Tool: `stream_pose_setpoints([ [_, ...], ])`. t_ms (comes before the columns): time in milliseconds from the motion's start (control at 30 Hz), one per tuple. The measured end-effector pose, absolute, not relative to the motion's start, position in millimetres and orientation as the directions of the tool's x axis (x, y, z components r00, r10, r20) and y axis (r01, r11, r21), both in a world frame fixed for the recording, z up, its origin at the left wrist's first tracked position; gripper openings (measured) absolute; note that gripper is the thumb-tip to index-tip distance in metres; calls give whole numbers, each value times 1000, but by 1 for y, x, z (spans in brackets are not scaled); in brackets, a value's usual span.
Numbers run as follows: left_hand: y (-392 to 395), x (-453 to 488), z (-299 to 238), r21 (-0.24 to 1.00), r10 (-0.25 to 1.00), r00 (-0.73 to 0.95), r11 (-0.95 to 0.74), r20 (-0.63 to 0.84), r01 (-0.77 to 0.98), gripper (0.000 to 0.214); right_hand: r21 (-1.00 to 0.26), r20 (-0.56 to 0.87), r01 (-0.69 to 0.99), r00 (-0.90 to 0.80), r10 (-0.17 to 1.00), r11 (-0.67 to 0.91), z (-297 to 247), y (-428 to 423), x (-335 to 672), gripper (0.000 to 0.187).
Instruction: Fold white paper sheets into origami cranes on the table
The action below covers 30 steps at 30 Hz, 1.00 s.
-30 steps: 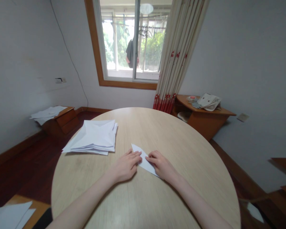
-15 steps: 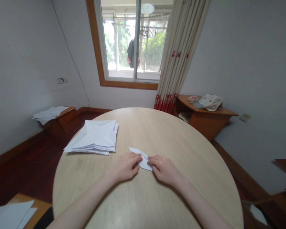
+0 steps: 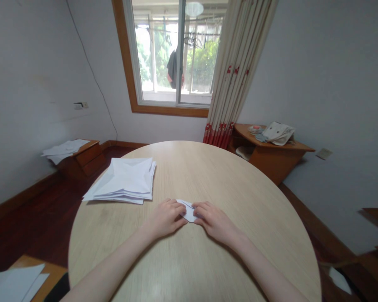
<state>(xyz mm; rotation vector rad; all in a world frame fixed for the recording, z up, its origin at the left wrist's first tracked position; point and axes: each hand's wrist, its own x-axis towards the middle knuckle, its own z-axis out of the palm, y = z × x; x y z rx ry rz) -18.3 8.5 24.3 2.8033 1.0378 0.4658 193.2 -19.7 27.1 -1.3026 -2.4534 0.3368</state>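
Observation:
A small folded piece of white paper (image 3: 187, 211) lies on the round wooden table (image 3: 208, 176), between my two hands. My left hand (image 3: 165, 218) rests on its left side, fingers curled and pressing down on the paper. My right hand (image 3: 214, 220) covers its right side, fingertips pressed together on the fold. Most of the paper is hidden under the fingers; only a small pale patch shows.
A stack of creased white sheets (image 3: 122, 181) sits at the table's left. A low wooden cabinet with papers (image 3: 72, 151) stands by the left wall. A wooden side table with a bag (image 3: 271, 142) is at right. More sheets (image 3: 12, 283) lie at bottom left.
The long pointed paper has been folded shorter; its far tip came down toward my hands. Both hands have drawn closer together over it.

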Motion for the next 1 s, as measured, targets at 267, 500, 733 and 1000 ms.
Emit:
stream_pose_setpoints([
  [267,8,-16,22,241,683,680,-731,267,639,14,-404,208,709,-544,813,578,28,-20,195,21],
  [500,5,-7,14,315,745,598,-667,295,676,14,-429,246,723,-485,840,542,22,-19,189,22],
  [733,5,1,4,335,795,527,-605,299,723,14,-413,277,769,-404,872,488,16,-16,184,17],
  [1000,3,1,6,383,806,524,-591,274,709,15,-371,258,812,-375,890,450,11,-13,182,13],
])
